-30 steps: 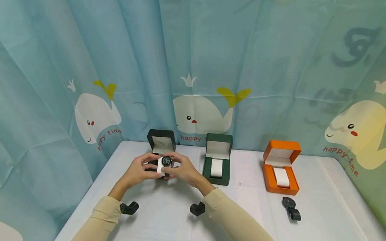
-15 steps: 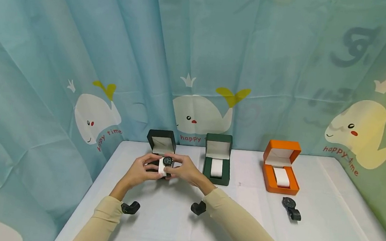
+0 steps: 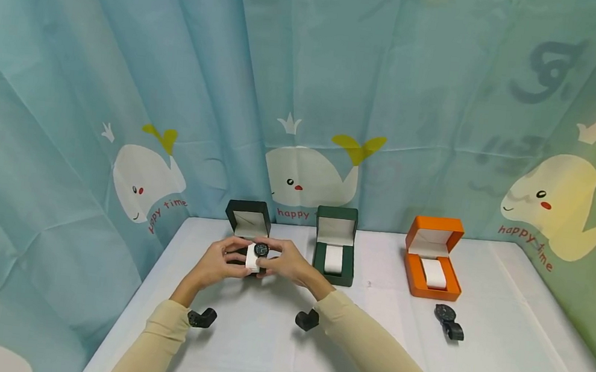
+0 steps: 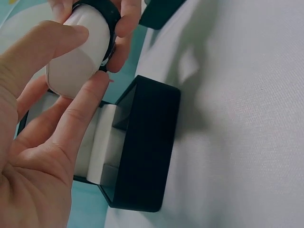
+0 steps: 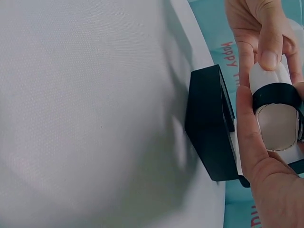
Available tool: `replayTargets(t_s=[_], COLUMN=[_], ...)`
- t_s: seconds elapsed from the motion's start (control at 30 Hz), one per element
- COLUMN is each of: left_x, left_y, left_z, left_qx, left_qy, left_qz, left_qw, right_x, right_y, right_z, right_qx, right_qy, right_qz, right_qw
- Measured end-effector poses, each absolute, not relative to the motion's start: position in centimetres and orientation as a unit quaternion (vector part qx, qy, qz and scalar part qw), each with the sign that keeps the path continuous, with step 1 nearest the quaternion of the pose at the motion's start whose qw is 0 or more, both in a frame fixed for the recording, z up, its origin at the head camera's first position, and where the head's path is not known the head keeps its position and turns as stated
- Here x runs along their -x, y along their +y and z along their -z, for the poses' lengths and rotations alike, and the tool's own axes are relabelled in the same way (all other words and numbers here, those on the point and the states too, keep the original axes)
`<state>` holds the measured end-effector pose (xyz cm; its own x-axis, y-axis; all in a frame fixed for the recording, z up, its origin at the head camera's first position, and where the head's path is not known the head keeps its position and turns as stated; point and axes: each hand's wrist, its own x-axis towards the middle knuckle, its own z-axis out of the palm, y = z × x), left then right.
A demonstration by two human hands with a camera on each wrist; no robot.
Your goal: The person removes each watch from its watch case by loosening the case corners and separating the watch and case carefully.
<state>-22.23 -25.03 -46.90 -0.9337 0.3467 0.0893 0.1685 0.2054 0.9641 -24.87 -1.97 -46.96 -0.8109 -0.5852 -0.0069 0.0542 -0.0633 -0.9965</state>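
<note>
My left hand [image 3: 219, 262] pinches a white watch cushion [image 4: 71, 71] between thumb and fingers. A watch [image 3: 261, 249] with a dark dial and black strap [image 5: 275, 92] goes round one end of the cushion. My right hand [image 3: 290, 264] grips the watch and cushion from the other side, its thumb near the dial. Both hands hold these above an open black watch box [image 4: 147, 147], whose lid stands up behind them. In the head view the hands hide most of the box's lower part. The strap's far side is hidden.
An open green watch box [image 3: 317, 276] stands just right of the hands, with a white cushion inside. Further right is an open orange watch box [image 3: 434, 292], also with a cushion. Another black watch [image 3: 447, 320] lies in front of it. A curtain [image 3: 320, 79] hangs behind the table.
The watch and cushion have shifted slightly to the right in both hands. The grips look much the same, and the boxes and the loose watch stay where they were.
</note>
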Motion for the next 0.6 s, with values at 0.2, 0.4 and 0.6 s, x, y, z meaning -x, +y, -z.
replayTargets(t_s=[0.2, 0.4, 0.6], left_x=[22.4, 22.4, 22.0], left_y=[-25.2, -25.4, -26.0], left_z=[46.7, 46.7, 46.4], left_qx=[-0.173, -0.184, -0.177], left_qy=[0.773, 0.764, 0.77], left_qz=[-0.606, -0.612, -0.605], left_qw=[0.073, 0.084, 0.096], right_x=[25.0, 25.2, 25.6], right_y=[-1.7, -1.4, -0.4], right_z=[46.8, 46.9, 46.8], right_qx=[0.214, 0.218, 0.231], right_qy=[0.638, 0.623, 0.641], right_qz=[0.702, 0.707, 0.682], right_qw=[0.232, 0.252, 0.266])
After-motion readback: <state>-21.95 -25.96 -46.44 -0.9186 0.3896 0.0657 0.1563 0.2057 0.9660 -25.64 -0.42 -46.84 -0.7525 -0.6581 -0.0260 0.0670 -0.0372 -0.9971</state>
